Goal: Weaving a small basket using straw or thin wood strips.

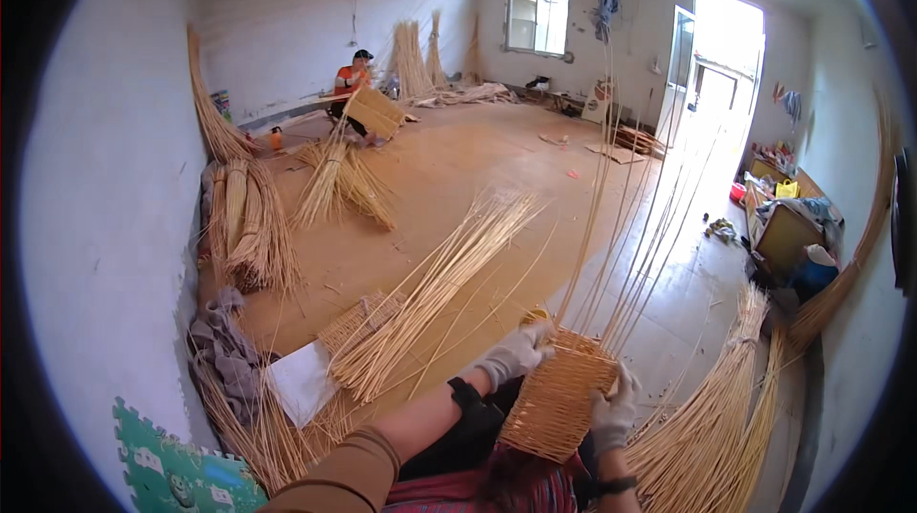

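A tan woven wicker panel (557, 403) rests upright over my lap, with long thin wicker rods (611, 255) rising from its top edge. My left hand (521, 352), in a pale glove, is closed on the panel's upper left corner. A small round yellow thing (537, 315) shows just beyond that hand; its kind is unclear. My right hand (616, 410), gloved too, is closed round the right edge of the panel. The fingertips of both hands are partly hidden.
Loose wicker rods (449, 288) lie on the floor ahead to the left, beside a white sheet (302, 382). Rod bundles stand near the right wall (726, 389) and left wall (253, 226). Farther back, another person (355, 78) sits with a woven panel (375, 115).
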The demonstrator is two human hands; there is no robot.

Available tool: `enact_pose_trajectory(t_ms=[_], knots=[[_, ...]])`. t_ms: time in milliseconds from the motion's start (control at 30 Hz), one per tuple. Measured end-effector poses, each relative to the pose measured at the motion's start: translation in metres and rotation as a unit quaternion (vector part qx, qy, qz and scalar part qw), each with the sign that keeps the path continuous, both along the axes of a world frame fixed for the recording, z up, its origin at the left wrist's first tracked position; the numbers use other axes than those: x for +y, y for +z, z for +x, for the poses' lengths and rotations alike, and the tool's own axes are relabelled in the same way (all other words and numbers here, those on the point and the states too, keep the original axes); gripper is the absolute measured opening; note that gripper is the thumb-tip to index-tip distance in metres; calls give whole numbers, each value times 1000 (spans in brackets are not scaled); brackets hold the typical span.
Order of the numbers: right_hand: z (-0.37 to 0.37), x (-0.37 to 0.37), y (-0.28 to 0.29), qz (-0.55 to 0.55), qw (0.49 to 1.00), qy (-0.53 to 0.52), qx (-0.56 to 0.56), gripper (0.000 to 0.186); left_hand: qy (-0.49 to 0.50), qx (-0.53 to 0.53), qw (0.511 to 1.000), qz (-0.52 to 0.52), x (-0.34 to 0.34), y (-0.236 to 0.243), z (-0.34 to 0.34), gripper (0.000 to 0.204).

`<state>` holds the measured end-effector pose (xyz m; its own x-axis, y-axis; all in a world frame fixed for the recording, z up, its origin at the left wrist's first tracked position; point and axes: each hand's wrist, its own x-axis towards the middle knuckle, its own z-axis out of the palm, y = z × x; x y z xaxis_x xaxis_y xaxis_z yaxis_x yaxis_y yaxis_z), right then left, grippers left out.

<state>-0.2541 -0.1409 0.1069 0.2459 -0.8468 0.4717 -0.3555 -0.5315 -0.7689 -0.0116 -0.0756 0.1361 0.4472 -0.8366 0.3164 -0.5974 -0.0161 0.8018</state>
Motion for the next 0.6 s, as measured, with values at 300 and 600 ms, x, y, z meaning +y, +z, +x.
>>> enact_pose_trajectory(t_ms=[300,600], knots=[[-42,33,-144,321,883,-70,-334,37,-284,274,919,2,-12,-51,-33,42],[-65,-5,-134,272,877,-40,-394,47,-391,181,900,-72,39,61,-168,54]])
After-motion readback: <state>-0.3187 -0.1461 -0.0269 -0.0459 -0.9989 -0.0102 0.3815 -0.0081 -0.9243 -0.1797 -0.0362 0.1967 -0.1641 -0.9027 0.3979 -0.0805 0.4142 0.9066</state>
